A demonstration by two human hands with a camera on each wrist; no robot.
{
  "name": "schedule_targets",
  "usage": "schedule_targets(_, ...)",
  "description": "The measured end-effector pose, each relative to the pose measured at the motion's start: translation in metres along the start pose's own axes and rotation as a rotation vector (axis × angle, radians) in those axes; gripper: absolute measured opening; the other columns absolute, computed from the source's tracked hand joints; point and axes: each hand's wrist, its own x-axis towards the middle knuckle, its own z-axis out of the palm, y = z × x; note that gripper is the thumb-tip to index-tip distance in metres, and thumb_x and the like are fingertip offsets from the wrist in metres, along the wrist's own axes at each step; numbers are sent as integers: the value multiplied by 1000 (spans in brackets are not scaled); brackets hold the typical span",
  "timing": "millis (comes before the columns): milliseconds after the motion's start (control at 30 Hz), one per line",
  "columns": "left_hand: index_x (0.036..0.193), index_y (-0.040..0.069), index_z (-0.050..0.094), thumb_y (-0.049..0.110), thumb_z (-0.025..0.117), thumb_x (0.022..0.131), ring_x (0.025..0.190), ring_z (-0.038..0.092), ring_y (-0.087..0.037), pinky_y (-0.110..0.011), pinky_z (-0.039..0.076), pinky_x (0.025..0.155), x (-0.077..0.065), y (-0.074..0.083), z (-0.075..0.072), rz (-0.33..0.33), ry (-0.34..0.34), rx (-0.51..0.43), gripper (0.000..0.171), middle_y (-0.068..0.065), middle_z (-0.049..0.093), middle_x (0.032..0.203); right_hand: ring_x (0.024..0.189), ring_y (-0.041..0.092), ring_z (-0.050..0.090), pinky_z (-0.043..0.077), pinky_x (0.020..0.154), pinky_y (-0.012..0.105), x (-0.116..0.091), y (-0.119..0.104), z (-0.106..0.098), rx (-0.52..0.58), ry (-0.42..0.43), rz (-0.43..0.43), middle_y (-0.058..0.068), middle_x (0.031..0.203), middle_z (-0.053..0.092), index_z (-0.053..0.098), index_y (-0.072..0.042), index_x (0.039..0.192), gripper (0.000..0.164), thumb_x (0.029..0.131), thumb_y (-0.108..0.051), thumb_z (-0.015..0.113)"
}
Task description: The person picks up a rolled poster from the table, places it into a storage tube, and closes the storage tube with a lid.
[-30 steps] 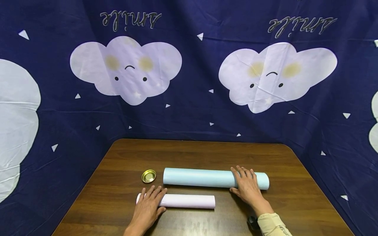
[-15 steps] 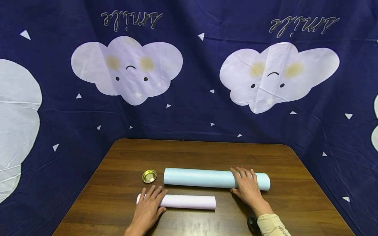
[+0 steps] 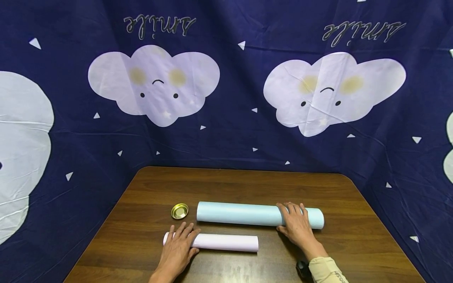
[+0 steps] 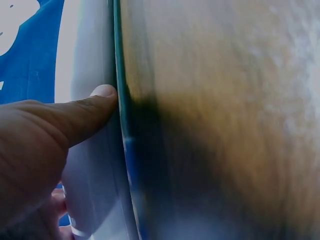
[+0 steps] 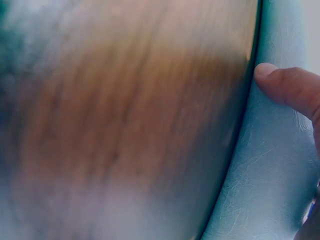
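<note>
A short, glossy white roll [image 3: 226, 241] lies on the wooden table, toward the near side. My left hand [image 3: 175, 249] holds it near its left end, fingers spread over the top and thumb along the near side. In the left wrist view the thumb [image 4: 95, 107] lies against the white roll's side. Farther back lies a longer, thicker light blue roll [image 3: 237, 213]. Around its right part sits my right hand [image 3: 297, 224], fingers bent over the top. The right wrist view shows that thumb [image 5: 285, 82] on the blue roll's finely creased surface.
A shallow round gold lid or dish [image 3: 179, 211] sits just left of the blue roll. The brown table [image 3: 233, 184] has rounded far corners. Behind it hangs a dark blue cloth [image 3: 233, 90] with clouds and upside-down lettering. A black wrist device [image 3: 303, 269] shows by the right sleeve.
Both hands and the rolls keep their places. The head view shifts very slightly.
</note>
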Motion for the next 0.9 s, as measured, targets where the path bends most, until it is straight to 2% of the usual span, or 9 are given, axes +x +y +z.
schedule_targets(133, 122, 20, 61, 32, 78, 71, 126, 51, -33, -56, 33, 107, -1, 0, -1, -7, -4, -4, 55, -8, 61, 129, 113, 40, 53, 32, 102, 62, -1, 0, 0, -1, 5, -4, 16, 117, 59, 54, -14, 127, 79, 57, -28, 89)
schedule_targets(700, 119, 20, 62, 32, 80, 68, 124, 53, -33, -56, 33, 106, -4, -1, -5, 12, 74, 0, 55, -8, 62, 127, 116, 40, 50, 29, 105, 62, -5, 0, -2, 14, -21, 30, 16, 119, 58, 54, -14, 128, 79, 58, -29, 88)
schedule_targets(900, 118, 21, 62, 32, 80, 68, 124, 53, -32, -56, 34, 106, -5, -1, -10, 9, 89, 10, 54, -8, 62, 127, 116, 40, 50, 27, 105, 61, -6, 0, -4, 13, -6, 28, 16, 118, 57, 54, -14, 127, 80, 57, -30, 89)
